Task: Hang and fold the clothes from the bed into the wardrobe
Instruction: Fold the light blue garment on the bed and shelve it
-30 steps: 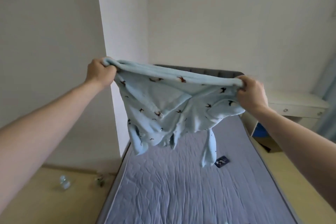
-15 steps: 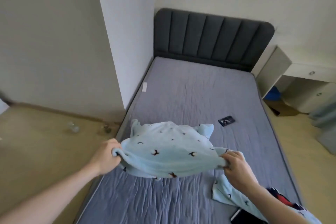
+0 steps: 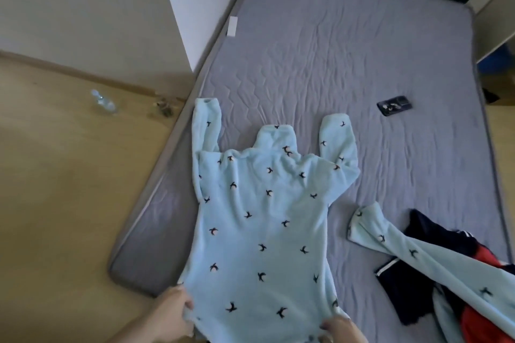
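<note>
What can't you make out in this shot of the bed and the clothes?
Head view:
- Right hand: fingers cut off by the bottom edge.
- Navy and red garment: partly covered by the matching light blue bird-print trousers and cropped.
- Small dark object on the grey mattress: too small to identify.

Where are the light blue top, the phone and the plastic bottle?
light blue top (image 3: 259, 220), head view, middle of its back panel.
phone (image 3: 394, 105), head view, centre of its dark face.
plastic bottle (image 3: 103, 101), head view, its clear body on the floor.
</note>
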The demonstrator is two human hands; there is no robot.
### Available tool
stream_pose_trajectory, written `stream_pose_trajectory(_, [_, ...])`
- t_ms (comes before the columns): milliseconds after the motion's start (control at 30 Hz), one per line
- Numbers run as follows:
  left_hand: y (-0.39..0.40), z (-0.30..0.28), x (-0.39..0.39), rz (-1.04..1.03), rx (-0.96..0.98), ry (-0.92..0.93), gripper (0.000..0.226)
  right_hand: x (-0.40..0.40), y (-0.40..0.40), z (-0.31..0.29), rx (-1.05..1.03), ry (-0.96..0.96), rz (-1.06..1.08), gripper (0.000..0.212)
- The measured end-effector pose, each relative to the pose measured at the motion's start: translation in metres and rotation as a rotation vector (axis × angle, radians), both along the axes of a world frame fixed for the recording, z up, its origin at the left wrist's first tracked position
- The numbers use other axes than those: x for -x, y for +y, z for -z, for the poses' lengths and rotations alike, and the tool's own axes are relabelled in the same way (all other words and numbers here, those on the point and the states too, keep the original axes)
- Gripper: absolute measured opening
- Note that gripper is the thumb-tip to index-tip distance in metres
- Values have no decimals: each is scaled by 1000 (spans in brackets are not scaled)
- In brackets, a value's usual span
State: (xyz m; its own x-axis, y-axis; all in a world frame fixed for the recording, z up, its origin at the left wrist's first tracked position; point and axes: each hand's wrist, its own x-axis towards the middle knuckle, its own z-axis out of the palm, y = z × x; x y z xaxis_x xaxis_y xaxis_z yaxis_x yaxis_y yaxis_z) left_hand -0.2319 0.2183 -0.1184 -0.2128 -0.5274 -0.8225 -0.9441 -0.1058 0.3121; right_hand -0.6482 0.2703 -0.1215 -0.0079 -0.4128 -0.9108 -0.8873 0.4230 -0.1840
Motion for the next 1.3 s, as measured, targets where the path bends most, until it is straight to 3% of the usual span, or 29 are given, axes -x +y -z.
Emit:
stream_pose_trajectory(100, [-22,23,0,67,-123,-39,42,-4,-9,18,-133,42,-23,47])
stream_pose_trajectory(233, [-82,56,-6,-3,-20,-41,23,-17,-65,37,-19,85,-77,39])
stream_pose_trajectory(367, [-155,93,-19,-254,189,-60,22,-50,-146,60,190,34,-39,38])
stream_pose_trajectory(600, [-261,147,-29,-672,292,-92,67,-93,-232,116,394,-26,13,48])
stream_pose_trajectory(733, [-300,172,-22,-854,301,-48,78,-91,-250,149,441,-23,55,53])
stream_pose_trajectory(900, [-333,204,-11,-1095,298,103,69,-71,-250,181,468,-40,178,54])
stream_pose_trajectory(1067, [-343,211,6,-1228,346,165,89,-50,-245,190,539,-91,347,46])
stream_pose_trajectory(1200, [-352,180,30,-1235,63,465,61,-35,-241,182,565,-119,464,44])
stream_pose_trajectory(1300, [-360,148,61,-1116,-56,632,63,-24,-239,168,584,-146,509,43])
